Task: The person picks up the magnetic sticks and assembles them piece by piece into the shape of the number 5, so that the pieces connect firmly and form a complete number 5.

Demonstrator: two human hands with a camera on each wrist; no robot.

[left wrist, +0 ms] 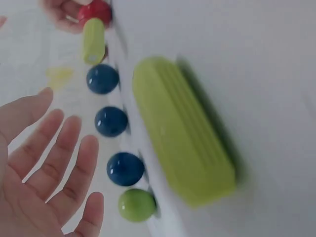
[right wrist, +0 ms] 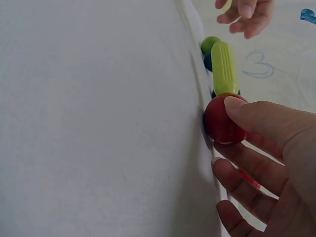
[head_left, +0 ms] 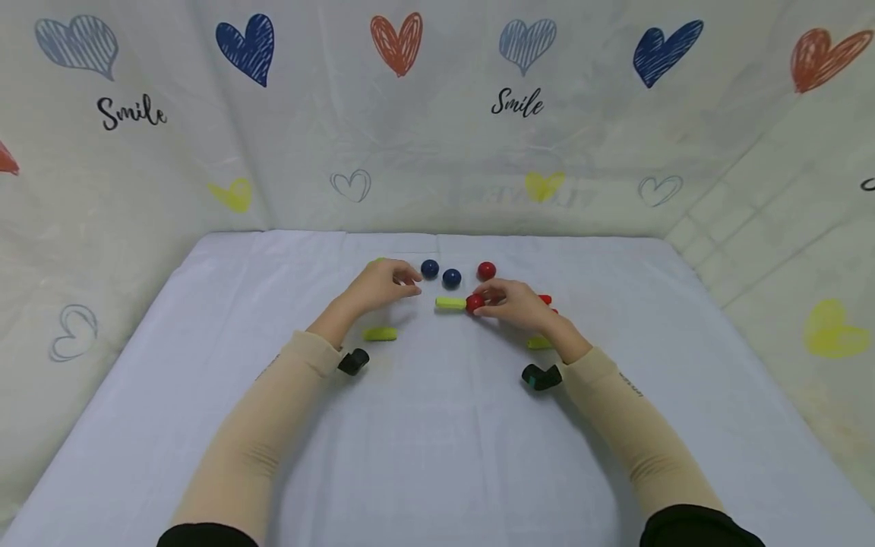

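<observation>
My right hand [head_left: 514, 305] pinches a red ball [right wrist: 222, 121] between thumb and fingers. The ball sits against the end of a ridged yellow-green stick [head_left: 450, 304], in line with it. My left hand [head_left: 386, 285] is over the table to the left, fingers loosely spread in the left wrist view and holding nothing. Close to its fingertips is a dark blue ball [head_left: 429, 269], with another blue ball [head_left: 451, 279] to the right. The left wrist view shows a third blue ball [left wrist: 125, 169] and a green ball [left wrist: 137, 205], mostly hidden behind the left hand from the head.
A second yellow-green stick [head_left: 380, 334] lies below the left hand; another [head_left: 538, 343] is partly covered by the right wrist. One more red ball [head_left: 487, 270] rests behind the right hand, and red pieces [head_left: 544, 299] show past its knuckles. A white cloth [head_left: 437, 456] covers the table.
</observation>
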